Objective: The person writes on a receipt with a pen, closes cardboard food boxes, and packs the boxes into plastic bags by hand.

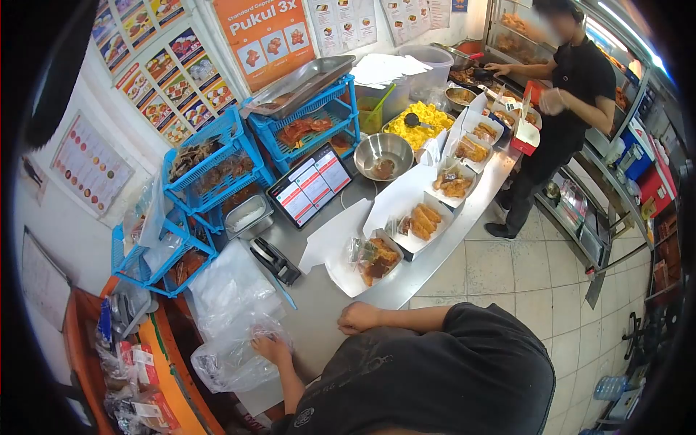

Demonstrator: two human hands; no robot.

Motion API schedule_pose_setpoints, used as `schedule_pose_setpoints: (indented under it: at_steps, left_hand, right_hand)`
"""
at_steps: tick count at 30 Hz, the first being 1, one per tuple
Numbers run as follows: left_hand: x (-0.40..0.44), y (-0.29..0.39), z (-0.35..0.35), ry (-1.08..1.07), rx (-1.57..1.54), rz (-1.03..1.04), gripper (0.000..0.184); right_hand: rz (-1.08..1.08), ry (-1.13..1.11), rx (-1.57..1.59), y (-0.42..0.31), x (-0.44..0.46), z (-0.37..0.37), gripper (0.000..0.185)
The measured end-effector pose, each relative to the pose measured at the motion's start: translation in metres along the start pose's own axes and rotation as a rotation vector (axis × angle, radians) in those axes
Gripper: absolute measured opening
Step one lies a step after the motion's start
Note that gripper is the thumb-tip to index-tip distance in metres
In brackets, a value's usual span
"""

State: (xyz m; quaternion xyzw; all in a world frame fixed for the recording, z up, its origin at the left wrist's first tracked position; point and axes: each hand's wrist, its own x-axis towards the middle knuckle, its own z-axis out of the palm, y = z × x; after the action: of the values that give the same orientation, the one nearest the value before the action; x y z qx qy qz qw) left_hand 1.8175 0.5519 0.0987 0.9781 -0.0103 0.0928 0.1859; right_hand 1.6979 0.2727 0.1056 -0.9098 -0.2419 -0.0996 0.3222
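Observation:
My left hand (272,349) is at a clear plastic bag (243,355), its fingers closed on the crumpled film and partly covered by it. More clear bags (235,286) lie stacked just beyond. My right hand (358,317) rests on the steel counter (319,326) with the fingers curled in and nothing visible in them. Ahead of it, an open white box (346,270) holds fried chicken (380,261) with sauce and a small clear packet. Beside that, another open box holds golden fried pieces (420,221). A black tape dispenser (275,261) sits between the bags and the boxes.
A tablet (310,185) leans near a steel bowl (384,157). Blue baskets (210,163) of packets line the wall. More filled boxes (471,150) run along the counter toward yellow food (419,125). A co-worker (573,80) stands at the far end, one hand gloved.

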Motion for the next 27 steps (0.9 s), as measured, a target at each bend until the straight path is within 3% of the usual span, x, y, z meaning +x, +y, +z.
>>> schedule_pose_setpoints:
  at_steps: [27]
  left_hand:
    - [-0.001, 0.013, -0.01, -0.001, 0.004, -0.041, 0.056]
  right_hand:
    - [-0.014, 0.014, 0.0, 0.001, -0.002, 0.002, 0.025]
